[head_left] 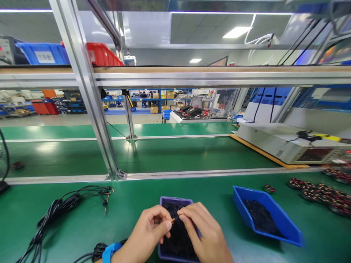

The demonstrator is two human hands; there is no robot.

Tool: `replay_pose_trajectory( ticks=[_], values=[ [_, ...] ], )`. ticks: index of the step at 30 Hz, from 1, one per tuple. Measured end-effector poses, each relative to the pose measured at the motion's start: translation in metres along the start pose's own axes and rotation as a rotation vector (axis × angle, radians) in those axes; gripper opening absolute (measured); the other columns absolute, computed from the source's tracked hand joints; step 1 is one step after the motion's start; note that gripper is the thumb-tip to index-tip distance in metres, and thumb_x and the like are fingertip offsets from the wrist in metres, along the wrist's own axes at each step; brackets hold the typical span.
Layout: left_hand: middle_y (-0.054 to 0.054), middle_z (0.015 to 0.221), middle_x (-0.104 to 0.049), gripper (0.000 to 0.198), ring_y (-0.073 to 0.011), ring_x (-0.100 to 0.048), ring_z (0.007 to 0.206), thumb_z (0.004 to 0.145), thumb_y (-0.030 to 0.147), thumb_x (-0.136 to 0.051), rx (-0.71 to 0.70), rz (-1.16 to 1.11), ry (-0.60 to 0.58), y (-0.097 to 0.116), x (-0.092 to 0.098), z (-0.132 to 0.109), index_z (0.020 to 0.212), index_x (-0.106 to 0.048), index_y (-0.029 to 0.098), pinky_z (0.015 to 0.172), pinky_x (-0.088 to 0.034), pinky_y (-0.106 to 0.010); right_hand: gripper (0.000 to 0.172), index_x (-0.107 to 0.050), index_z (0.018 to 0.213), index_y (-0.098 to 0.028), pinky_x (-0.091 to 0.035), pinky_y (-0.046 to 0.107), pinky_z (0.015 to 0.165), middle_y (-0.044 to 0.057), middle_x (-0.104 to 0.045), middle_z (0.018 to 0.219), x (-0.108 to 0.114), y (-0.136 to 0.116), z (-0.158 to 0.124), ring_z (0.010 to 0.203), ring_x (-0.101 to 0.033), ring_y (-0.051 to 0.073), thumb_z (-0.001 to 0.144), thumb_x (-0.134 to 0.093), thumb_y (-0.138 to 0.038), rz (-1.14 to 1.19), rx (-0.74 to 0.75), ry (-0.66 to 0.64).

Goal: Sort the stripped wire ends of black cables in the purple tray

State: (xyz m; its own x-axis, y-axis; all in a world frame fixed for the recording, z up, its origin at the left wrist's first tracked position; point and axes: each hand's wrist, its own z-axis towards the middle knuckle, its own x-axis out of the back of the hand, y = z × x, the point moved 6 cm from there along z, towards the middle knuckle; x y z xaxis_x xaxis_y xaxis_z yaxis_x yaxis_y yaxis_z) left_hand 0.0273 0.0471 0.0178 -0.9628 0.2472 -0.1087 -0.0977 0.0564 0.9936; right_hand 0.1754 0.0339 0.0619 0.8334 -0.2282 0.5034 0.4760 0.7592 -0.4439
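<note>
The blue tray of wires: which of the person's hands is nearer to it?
Right hand: it sits left of the blue tray, not touching it. The left hand is farther left, beyond the right hand.

A green workbench (137,195) holds a purple tray (175,200), tilted blue bin (270,213) and black cables (57,210) (tips coloured).

Blue bin (276,212), purple tray (175,200), black wires (178,244), green workbench (192,186)

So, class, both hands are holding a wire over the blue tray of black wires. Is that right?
Not quite: the head view shows the hands over the purple tray, not the blue one. The left hand and right hand do hold a short wire there, and the blue tray sits off to their right.
</note>
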Motion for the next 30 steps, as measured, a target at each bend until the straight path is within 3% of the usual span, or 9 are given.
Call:
replay_pose_trajectory(
  ticks=[8,13,20,26,30],
  values=[
    [0.0,0.057,-0.058,0.049,-0.0114,-0.052,0.052,0.065,0.06,-0.081,0.039,-0.061,0.041,-0.009,0.0,0.003,0.072,-0.065,0.014,0.046,-0.041,-0.02,0.022,-0.068,0.096,-0.02,-0.055,0.031,0.066,0.005,-0.072,0.08,-0.005,-0.006,-0.001,0.073,-0.067,0.019,0.1,-0.048,-0.014,-0.038,0.057,-0.043],
    [0.0,0.056,-0.057,0.051,-0.0092,-0.046,0.048,0.068,0.064,-0.078,0.047,-0.018,0.051,-0.009,0.002,0.005,0.071,-0.064,0.014,0.044,-0.037,-0.019,0.022,-0.075,0.099,-0.023,-0.055,0.028,0.065,0.002,-0.075,0.079,-0.008,0.006,-0.003,0.07,-0.069,0.018,0.1,-0.052,-0.021,0.067,-0.115,-0.024],
    [0.002,0.056,-0.055,0.051,-0.0089,-0.044,0.048,0.07,0.064,-0.075,0.045,0.015,0.034,-0.007,0.002,0.003,0.071,-0.062,0.015,0.043,-0.037,-0.019,0.029,-0.075,0.084,-0.024,-0.054,0.025,0.066,0.002,-0.075,0.078,-0.005,0.012,-0.004,0.071,-0.07,0.018,0.101,-0.054,-0.036,0.176,-0.293,0.014],
    [0.002,0.057,-0.055,0.046,-0.0095,-0.045,0.05,0.072,0.06,-0.076,0.026,0.002,0.028,-0.009,0.002,0.002,0.073,-0.064,0.016,0.044,-0.038,-0.018,0.032,-0.074,0.083,-0.023,-0.055,0.026,0.068,0.003,-0.075,0.078,-0.008,0.013,-0.003,0.071,-0.07,0.019,0.102,-0.051,-0.037,0.159,-0.27,-0.039],
    [0.001,0.058,-0.057,0.047,-0.0105,-0.049,0.053,0.07,0.06,-0.078,0.034,-0.03,0.038,-0.011,0.002,0.002,0.072,-0.066,0.015,0.046,-0.04,-0.019,0.028,-0.072,0.091,-0.022,-0.055,0.028,0.069,0.004,-0.073,0.079,-0.01,0.008,-0.003,0.073,-0.068,0.018,0.103,-0.047,-0.026,0.065,-0.144,-0.065]
  ],
)
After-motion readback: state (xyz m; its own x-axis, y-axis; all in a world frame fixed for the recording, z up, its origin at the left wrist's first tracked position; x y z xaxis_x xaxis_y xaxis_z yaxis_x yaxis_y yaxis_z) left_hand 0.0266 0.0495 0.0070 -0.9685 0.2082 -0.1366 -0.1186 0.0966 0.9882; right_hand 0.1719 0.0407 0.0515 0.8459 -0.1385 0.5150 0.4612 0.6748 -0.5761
